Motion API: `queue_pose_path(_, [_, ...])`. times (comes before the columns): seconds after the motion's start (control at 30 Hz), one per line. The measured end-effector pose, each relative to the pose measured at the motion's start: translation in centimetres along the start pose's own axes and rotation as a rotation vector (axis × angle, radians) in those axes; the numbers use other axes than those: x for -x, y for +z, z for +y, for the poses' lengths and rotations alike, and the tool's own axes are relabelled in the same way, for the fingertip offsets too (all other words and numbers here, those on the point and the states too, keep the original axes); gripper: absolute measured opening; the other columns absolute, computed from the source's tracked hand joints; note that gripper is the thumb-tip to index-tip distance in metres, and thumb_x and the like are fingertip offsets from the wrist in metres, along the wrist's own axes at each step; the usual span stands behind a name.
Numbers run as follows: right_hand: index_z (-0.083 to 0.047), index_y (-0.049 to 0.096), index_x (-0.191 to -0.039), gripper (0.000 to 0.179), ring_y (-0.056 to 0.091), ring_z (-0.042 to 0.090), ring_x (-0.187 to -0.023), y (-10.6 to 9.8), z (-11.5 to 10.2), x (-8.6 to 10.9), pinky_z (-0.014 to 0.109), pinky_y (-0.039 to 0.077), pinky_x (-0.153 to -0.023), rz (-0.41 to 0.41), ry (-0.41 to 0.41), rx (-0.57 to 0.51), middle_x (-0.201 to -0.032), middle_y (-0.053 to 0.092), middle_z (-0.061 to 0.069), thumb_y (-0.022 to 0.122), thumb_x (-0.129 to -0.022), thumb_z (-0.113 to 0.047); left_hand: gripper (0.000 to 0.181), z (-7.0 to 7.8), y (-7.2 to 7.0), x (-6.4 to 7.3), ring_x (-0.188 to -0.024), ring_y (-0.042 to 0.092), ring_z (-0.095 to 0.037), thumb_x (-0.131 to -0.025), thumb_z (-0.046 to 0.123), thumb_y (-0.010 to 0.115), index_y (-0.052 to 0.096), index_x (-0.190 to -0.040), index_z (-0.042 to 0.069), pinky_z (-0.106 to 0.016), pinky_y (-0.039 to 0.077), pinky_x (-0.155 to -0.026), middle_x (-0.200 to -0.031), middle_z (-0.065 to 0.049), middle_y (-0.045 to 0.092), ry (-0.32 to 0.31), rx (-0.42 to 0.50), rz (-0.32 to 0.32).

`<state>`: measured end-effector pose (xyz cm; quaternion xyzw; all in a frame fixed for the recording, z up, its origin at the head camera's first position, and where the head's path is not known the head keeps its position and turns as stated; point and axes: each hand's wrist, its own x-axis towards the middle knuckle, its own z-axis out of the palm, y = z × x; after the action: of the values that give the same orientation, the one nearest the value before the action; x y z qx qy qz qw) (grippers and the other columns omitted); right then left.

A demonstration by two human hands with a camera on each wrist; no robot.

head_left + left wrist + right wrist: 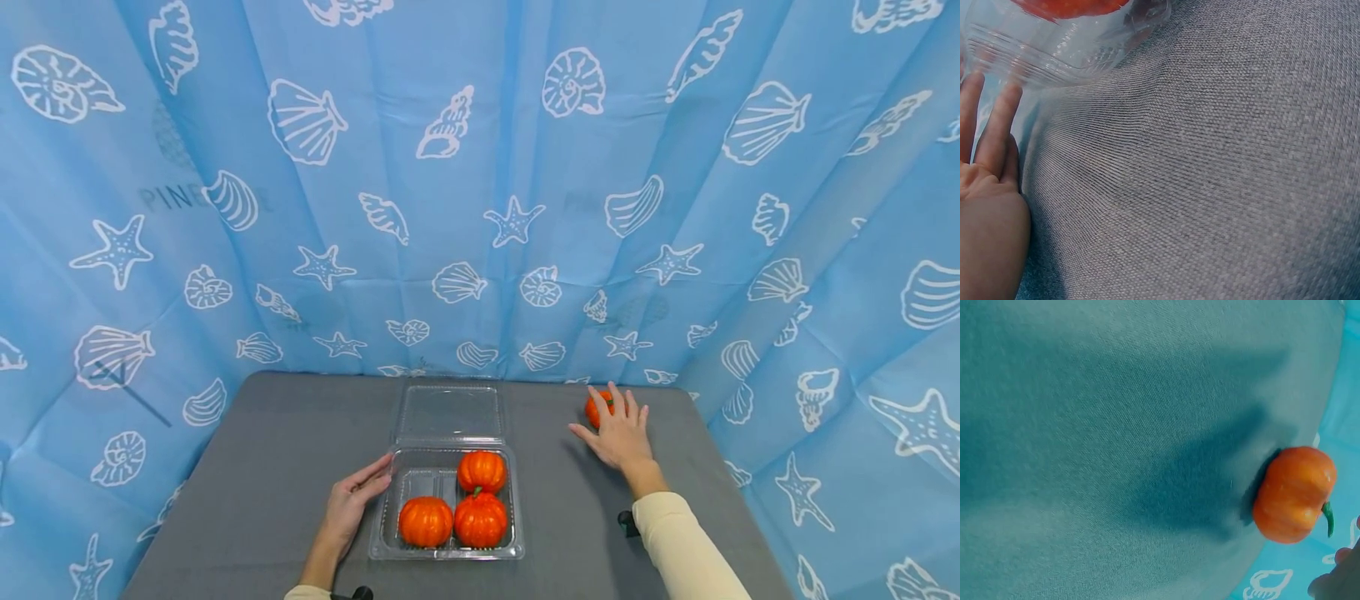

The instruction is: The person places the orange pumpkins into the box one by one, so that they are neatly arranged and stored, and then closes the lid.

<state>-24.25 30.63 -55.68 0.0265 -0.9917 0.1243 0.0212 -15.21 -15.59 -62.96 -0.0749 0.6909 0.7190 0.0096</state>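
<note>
A clear plastic clamshell box [381, 542] sits on the table with its lid [450, 414] folded back. Inside are three small orange pumpkins: one at the back right [482, 472], one at the front right [481, 520] and one at the front left [425, 522]. My left hand [347, 507] lies against the box's left side, fingers straight, fingertips right at its wall in the left wrist view. Toward the far right, my right hand [621, 435] spreads its fingers over a fourth, similar pumpkin [1294, 495]. That pumpkin's green stem [1328, 519] points toward the fingers in the right wrist view.
Grey cloth covers the table [300, 450]. A blue curtain [480, 183] with white shell and starfish prints rises behind the table's back edge and along both sides. The box's back left part holds no pumpkin.
</note>
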Motion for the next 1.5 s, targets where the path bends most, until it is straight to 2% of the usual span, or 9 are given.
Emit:
queue_pose_path(0.2, [-0.015,0.025,-0.162,0.089,0.016,0.059,-0.148,-0.4,0.7,-0.6,0.078,0.013,-0.118,-0.024,0.013,-0.05,-0.166,0.014,0.028,0.069,-0.093,-0.052,0.044,-0.2,-0.1,-0.1,-0.111,0.071,-0.001,-0.092,0.012,0.074,0.066,-0.134,0.002,-0.009,0.051,-0.092,-0.134,-0.011,0.068,0.011,0.02,0.002])
queue_pose_path(0.33, [-0.012,0.022,-0.162,0.09,0.014,0.061,-0.147,-0.5,1.0,-1.1,0.076,0.017,-0.117,-0.045,0.025,-0.105,-0.165,0.011,0.03,0.072,-0.094,-0.043,0.044,-0.3,-0.1,-0.1,-0.111,0.071,-0.001,-0.092,0.011,0.074,0.065,-0.134,0.0,-0.01,0.051,-0.092,-0.135,-0.013,0.067,0.02,0.031,-0.001])
queue_pose_path(0.53, [-0.011,0.016,-0.163,0.094,0.013,0.062,-0.146,0.0,1.9,-1.8,0.078,0.024,-0.113,-0.085,0.109,-0.194,-0.166,0.005,0.031,0.072,-0.094,-0.042,0.044,0.0,-0.2,-0.1,-0.112,0.07,-0.001,-0.092,0.012,0.074,0.066,-0.134,0.0,-0.01,0.051,-0.092,-0.136,-0.016,0.065,0.014,0.027,-0.005])
queue_pose_path(0.7, [-0.009,0.011,-0.164,0.097,0.017,0.062,-0.142,0.3,3.1,-2.0,0.077,0.025,-0.113,-0.098,0.178,-0.246,-0.165,0.004,0.033,0.071,-0.095,-0.043,0.045,0.2,-0.2,-0.1,-0.111,0.071,-0.002,-0.092,0.012,0.074,0.066,-0.134,0.001,-0.01,0.051,-0.092,-0.136,-0.017,0.066,0.011,0.027,-0.004])
queue_pose_path(0.97, [0.001,0.011,-0.161,0.089,0.02,0.065,-0.139,0.3,3.9,-2.3,0.074,0.023,-0.116,-0.089,0.197,-0.261,-0.16,0.011,0.038,0.064,-0.1,-0.036,0.046,0.2,-0.1,0.0,-0.108,0.071,0.0,-0.091,0.014,0.076,0.066,-0.135,0.002,-0.01,0.051,-0.092,-0.135,-0.016,0.066,-0.002,0.01,-0.005])
queue_pose_path(1.23, [0.005,0.007,-0.161,0.085,0.027,0.06,-0.141,0.3,3.7,-2.4,0.07,0.028,-0.116,-0.106,0.233,-0.348,-0.157,0.014,0.041,0.058,-0.103,-0.032,0.044,0.3,-0.3,-0.1,-0.112,0.071,-0.003,-0.092,0.012,0.074,0.066,-0.135,0.002,-0.01,0.051,-0.092,-0.135,-0.018,0.066,0.013,0.004,0.003])
queue_pose_path(1.5, [0.005,0.013,-0.159,0.08,0.035,0.063,-0.134,0.7,3.5,-2.4,0.07,0.032,-0.114,-0.079,0.27,-0.331,-0.15,0.028,0.044,0.058,-0.103,-0.028,0.044,0.2,-0.2,0.0,-0.111,0.07,0.001,-0.092,0.012,0.074,0.067,-0.135,0.005,-0.009,0.049,-0.094,-0.137,-0.016,0.066,-0.018,0.016,-0.005])
